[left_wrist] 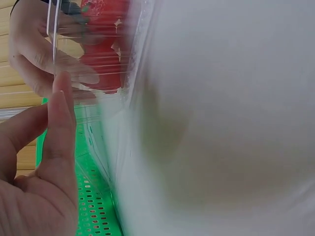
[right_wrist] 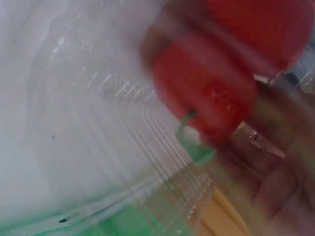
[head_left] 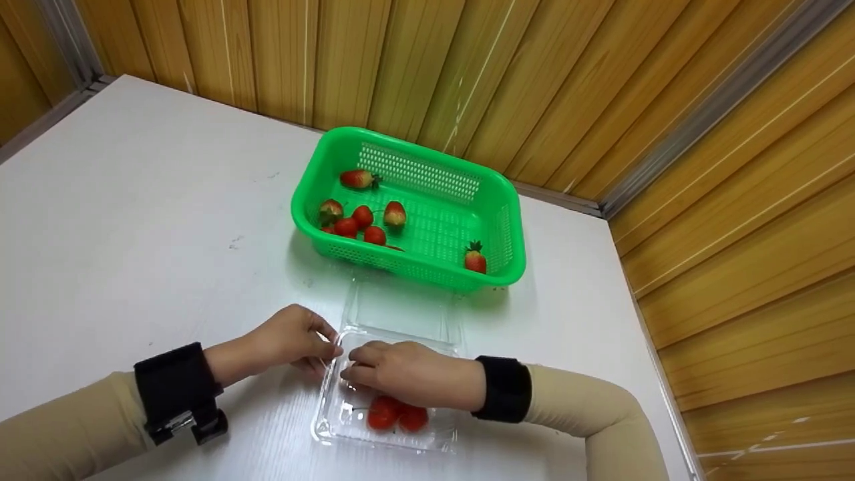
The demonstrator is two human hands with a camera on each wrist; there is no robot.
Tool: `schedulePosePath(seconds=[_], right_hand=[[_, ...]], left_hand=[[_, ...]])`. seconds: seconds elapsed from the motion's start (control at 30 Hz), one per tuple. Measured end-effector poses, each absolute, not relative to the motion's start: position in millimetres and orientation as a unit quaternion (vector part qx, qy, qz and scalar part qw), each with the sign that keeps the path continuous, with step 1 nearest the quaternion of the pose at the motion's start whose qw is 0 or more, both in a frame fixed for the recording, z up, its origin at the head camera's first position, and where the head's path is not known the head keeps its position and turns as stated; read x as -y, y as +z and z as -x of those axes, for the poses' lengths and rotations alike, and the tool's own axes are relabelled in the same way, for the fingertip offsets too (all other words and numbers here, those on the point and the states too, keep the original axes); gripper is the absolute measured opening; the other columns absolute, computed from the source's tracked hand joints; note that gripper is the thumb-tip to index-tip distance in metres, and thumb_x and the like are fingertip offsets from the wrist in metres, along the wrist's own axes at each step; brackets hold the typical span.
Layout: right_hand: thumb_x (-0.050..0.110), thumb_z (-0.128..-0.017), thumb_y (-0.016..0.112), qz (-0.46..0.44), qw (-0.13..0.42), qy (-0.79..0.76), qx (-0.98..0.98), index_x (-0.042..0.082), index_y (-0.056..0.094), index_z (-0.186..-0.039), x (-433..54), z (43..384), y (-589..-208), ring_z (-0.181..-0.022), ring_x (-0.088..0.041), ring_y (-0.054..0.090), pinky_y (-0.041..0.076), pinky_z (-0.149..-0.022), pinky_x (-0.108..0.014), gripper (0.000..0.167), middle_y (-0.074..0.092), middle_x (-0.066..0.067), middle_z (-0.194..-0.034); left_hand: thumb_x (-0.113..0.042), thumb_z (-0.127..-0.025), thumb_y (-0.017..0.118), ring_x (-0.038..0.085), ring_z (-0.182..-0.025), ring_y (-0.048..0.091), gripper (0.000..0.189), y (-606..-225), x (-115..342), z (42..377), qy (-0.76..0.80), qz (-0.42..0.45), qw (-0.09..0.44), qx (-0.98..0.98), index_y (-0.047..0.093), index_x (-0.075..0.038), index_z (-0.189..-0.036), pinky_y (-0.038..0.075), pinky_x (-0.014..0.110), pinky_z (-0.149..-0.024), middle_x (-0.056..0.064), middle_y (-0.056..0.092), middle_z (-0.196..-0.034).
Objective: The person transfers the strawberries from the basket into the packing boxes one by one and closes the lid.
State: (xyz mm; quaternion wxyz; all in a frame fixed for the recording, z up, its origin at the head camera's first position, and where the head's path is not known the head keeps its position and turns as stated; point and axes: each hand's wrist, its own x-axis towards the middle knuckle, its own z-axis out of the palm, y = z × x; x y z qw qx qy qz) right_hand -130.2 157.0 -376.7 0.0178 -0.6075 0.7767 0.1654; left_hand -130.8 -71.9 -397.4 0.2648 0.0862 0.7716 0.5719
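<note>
A clear plastic clamshell box (head_left: 324, 424) stands on the white table, its lid (head_left: 401, 308) folded back toward the basket. My left hand (head_left: 294, 344) pinches the box's left rim; the left wrist view shows the thumb and fingertip (left_wrist: 61, 105) meeting there. Over the box is my right hand (head_left: 414, 374), its bent fingers reaching inside near the left wall. Round red fruits (head_left: 383, 413) lie in the box below that hand. Close up, one red fruit (right_wrist: 202, 88) has a curved green stem. Whether the right fingers grip a fruit is hidden.
Behind the box stands a green basket (head_left: 518, 230) with several strawberries (head_left: 395, 215) and round red fruits (head_left: 374, 235). Wood-patterned panels (head_left: 414, 73) border the white table (head_left: 133, 220) at the back and right.
</note>
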Motion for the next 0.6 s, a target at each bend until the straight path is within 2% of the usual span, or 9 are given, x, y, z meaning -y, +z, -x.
schedulePosePath(seconds=[0.23, 0.5, 0.6], right_hand=[[0.011, -0.099, 0.062, 0.607, 0.039, 0.163, -0.777, 0.021, 0.063, -0.132, -160, 129, -376, -0.124, -0.011, 0.062, 0.058, -0.086, -0.017, 0.035, 0.066, 0.004, -0.129], [0.009, -0.099, 0.063, 0.608, 0.039, 0.148, -0.779, 0.019, 0.063, -0.135, -167, 130, -362, -0.125, -0.012, 0.062, 0.057, -0.095, -0.018, 0.037, 0.066, 0.002, -0.130], [0.008, -0.099, 0.065, 0.606, 0.042, 0.138, -0.782, 0.019, 0.063, -0.136, -171, 129, -357, -0.125, -0.012, 0.062, 0.057, -0.095, -0.019, 0.038, 0.066, 0.001, -0.130]], left_hand=[[-0.008, -0.087, 0.075, 0.004, -0.055, 0.065, 0.020, -397, 71, 130, 0.560, -0.081, 0.253, -0.785, 0.072, 0.007, -0.099, 0.059, 0.020, -0.058, 0.000, 0.071, -0.066], [-0.010, -0.085, 0.076, 0.005, -0.057, 0.066, 0.020, -399, 71, 129, 0.550, -0.083, 0.235, -0.797, 0.074, 0.006, -0.097, 0.058, 0.021, -0.058, 0.007, 0.074, -0.069], [-0.011, -0.085, 0.076, 0.005, -0.058, 0.066, 0.021, -400, 72, 129, 0.552, -0.089, 0.233, -0.796, 0.074, 0.006, -0.097, 0.058, 0.020, -0.058, 0.007, 0.075, -0.070]])
